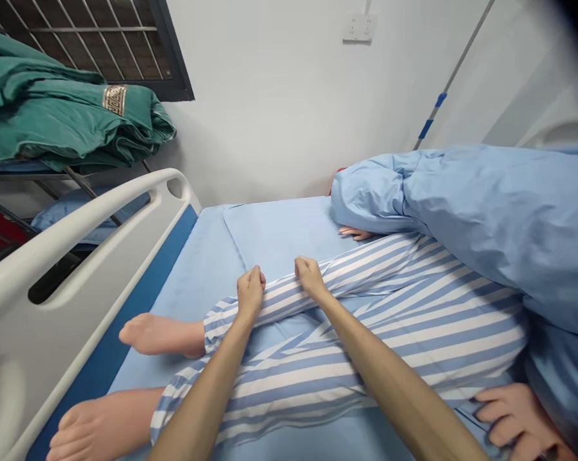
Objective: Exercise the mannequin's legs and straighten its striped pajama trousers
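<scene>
A manikin-like figure lies on the bed in blue-and-white striped trousers (375,333), its bare feet, a far foot (161,333) and a near foot (101,419), toward the left. My left hand (251,293) is closed in a fist at the far trouser leg, around the shin. Further up that leg, near the knee, my right hand (310,275) is also a fist. Around both fists the striped cloth lies flat, with no fold pulled up into the fingers. Whether the fists press on the leg or hover just over it, I cannot tell.
A white bed end board (77,275) rises at the left. A blue quilt (481,218) covers the figure's upper body, with a near hand (519,419) showing below it. Green folded cloth (68,118) sits on a rack by the window. Light blue sheet (279,224) borders the wall.
</scene>
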The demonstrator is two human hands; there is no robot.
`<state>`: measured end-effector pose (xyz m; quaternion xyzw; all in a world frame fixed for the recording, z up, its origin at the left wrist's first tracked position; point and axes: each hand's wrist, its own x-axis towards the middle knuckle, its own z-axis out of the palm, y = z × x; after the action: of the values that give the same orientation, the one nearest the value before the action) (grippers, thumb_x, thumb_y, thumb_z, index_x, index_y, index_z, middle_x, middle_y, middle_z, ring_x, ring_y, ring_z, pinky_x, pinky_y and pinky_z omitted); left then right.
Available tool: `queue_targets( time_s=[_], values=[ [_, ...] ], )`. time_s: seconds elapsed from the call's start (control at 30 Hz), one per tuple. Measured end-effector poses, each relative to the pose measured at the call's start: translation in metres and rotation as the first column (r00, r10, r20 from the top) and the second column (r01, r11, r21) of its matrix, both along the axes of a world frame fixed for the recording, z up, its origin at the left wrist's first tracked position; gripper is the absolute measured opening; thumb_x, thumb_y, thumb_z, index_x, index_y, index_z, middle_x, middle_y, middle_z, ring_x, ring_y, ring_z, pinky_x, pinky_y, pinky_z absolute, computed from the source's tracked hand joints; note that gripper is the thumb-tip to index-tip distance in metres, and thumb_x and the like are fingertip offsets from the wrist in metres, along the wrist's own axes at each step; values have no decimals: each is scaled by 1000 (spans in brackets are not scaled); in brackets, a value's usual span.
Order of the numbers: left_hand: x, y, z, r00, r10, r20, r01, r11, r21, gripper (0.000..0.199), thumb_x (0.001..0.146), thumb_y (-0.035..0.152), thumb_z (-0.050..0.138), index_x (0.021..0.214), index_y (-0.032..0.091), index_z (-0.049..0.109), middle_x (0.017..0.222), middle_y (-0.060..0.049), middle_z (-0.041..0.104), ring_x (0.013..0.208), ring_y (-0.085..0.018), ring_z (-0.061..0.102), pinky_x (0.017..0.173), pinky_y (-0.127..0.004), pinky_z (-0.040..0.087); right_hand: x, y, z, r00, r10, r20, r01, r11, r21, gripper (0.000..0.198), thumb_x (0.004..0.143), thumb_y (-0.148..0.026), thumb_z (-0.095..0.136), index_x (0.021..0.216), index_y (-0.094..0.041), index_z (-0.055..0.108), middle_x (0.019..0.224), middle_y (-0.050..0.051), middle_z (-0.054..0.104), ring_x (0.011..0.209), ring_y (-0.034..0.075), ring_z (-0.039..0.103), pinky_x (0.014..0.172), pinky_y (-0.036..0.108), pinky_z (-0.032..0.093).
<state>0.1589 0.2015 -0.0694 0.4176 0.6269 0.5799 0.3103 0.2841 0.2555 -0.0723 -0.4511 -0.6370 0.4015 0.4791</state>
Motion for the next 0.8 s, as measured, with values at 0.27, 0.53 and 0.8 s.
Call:
queue_targets(
  time_s=[0.27,0.53,0.8],
  values=[
    [41,21,-7,980,-95,173,104,994,-44,30,73,41,43,53,18,46,42,5,41,38,-8,35,40,-21,28,63,39,16,996,-83,-23,84,993,77,29,75,-30,38,48,-18,39,45,-4,37,48,9,36,50,22,29],
    [91,43,7,975,-214,-50,215,977,8,30,74,37,41,51,19,47,43,3,45,43,-9,39,46,-22,31,121,61,16,990,-76,116,67,995,78,30,75,-32,41,49,-17,43,45,-3,40,48,9,37,50,22,28],
    [144,60,7,966,-253,50,249,965,85,28,72,35,45,49,19,45,43,4,44,43,-8,40,48,-22,32,163,68,13,967,-200,159,187,978,94,33,74,-33,43,45,-17,37,43,-4,35,47,8,33,49,23,25]
  ],
)
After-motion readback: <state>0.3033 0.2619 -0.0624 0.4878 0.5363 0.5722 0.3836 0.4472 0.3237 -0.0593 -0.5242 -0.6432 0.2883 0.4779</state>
